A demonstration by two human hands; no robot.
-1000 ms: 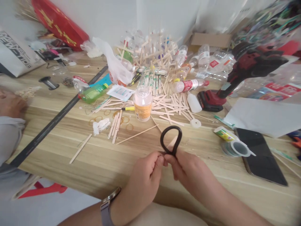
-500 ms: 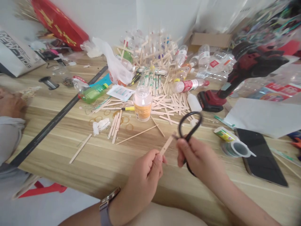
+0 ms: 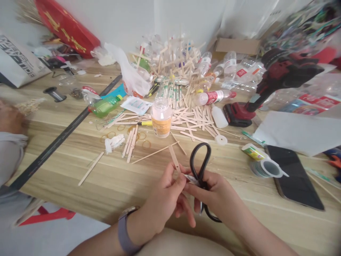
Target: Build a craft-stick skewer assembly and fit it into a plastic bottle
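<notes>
Between the thumb and fingers of my left hand [image 3: 167,195] is a wooden craft stick [image 3: 174,158], tilted up, with a small dark hole near the grip. My right hand [image 3: 215,192] is closed on black-handled scissors [image 3: 201,163], one loop upward and the other hanging below. A blade shows near my left fingertips; whether it touches the stick I cannot tell. Ahead stand a clear jar [image 3: 161,119] with an orange label and a small group of craft sticks [image 3: 131,144]. A thin wooden skewer [image 3: 154,153] lies just beyond my hands.
A heap of loose craft sticks [image 3: 191,119] spreads behind the jar. To the right are a red-black power drill [image 3: 277,81], a phone [image 3: 295,177] and a tape roll [image 3: 269,168]. Plastic bottles [image 3: 215,96] crowd the back. Another person's hand [image 3: 10,115] rests at the far left.
My hands have come together. The scissors have moved left and down, turning their blade toward my left hand. The craft stick now leans left instead of right.
</notes>
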